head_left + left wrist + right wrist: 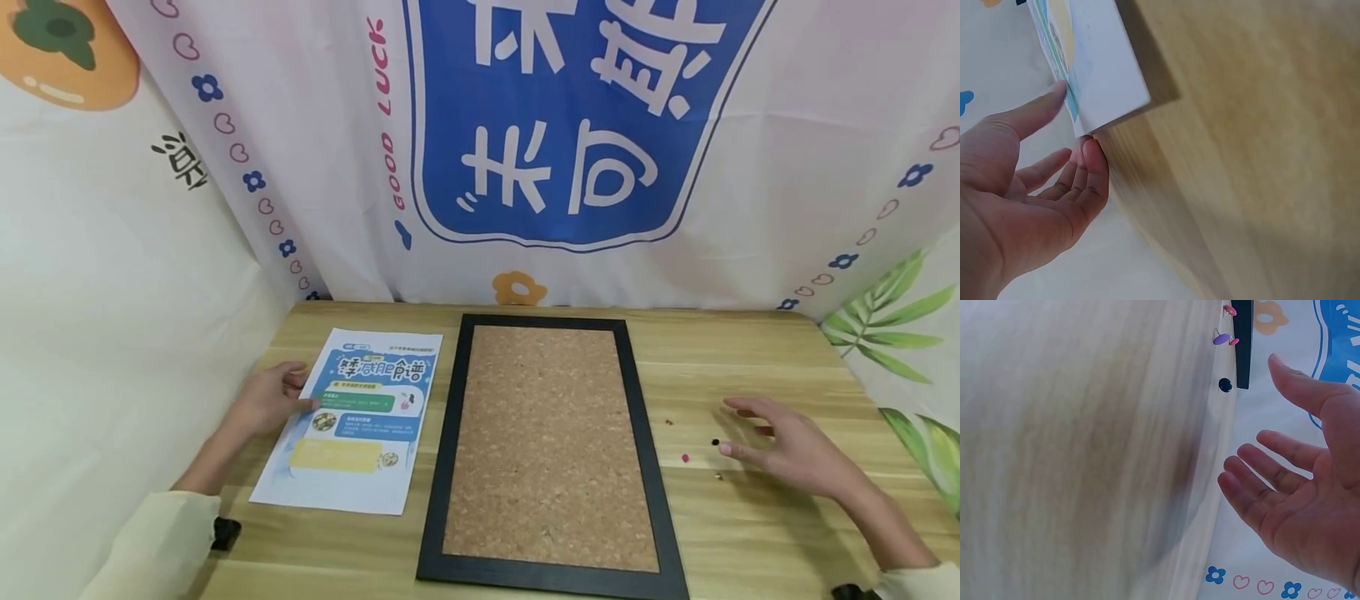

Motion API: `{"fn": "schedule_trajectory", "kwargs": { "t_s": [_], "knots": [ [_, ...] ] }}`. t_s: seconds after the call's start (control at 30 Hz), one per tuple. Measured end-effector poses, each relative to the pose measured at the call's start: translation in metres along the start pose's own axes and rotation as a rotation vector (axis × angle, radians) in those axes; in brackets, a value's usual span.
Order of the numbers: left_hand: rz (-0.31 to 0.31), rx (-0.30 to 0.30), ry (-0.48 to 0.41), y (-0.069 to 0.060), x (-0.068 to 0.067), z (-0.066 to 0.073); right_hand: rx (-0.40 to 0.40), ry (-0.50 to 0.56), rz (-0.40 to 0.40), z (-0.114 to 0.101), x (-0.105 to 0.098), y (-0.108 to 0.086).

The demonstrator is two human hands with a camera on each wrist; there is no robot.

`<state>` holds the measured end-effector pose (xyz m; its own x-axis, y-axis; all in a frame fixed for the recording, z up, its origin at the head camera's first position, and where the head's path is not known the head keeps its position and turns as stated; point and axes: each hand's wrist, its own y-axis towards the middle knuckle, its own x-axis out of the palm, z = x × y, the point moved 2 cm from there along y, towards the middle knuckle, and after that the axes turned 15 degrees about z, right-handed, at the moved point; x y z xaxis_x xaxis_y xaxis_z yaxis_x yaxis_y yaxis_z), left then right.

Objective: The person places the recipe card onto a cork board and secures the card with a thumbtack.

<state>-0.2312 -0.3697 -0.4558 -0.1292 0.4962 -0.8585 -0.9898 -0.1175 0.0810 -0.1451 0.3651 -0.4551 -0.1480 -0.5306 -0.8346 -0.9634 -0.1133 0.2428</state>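
Note:
A printed paper sheet [348, 487] in blue and white lies left of a black-framed cork board [551, 450]. At the sheet's left edge, my left hand [264, 400] holds it, thumb over the print and fingertips under the edge. The left wrist view shows this left hand [1041, 187] with the sheet [1113, 81] slightly raised and casting a shadow. My right hand [798, 450] hovers with spread fingers beside several small thumbtacks, including a pink thumbtack [685, 457] and a black thumbtack [716, 442]. Nothing is held in the right hand [1297, 481].
The wooden table [750, 358] ends at a printed curtain [315, 125] behind it. White fabric [97, 333] hangs along the left side. In the right wrist view, a purple thumbtack [1221, 339] and pink ones lie near the board's dark frame [1243, 350].

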Motion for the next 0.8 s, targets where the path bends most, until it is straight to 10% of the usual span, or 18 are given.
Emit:
{"fn": "schedule_trajectory", "kwargs": {
  "t_s": [0.5, 0.8],
  "knots": [
    [0.011, 0.075, -0.081, -0.002, -0.006, 0.000, 0.073, 0.088, -0.028, 0.005, 0.001, -0.002],
    [-0.004, 0.006, -0.205, -0.010, -0.017, -0.002, 0.079, 0.089, -0.025, 0.006, 0.004, -0.002]
  ]
}}
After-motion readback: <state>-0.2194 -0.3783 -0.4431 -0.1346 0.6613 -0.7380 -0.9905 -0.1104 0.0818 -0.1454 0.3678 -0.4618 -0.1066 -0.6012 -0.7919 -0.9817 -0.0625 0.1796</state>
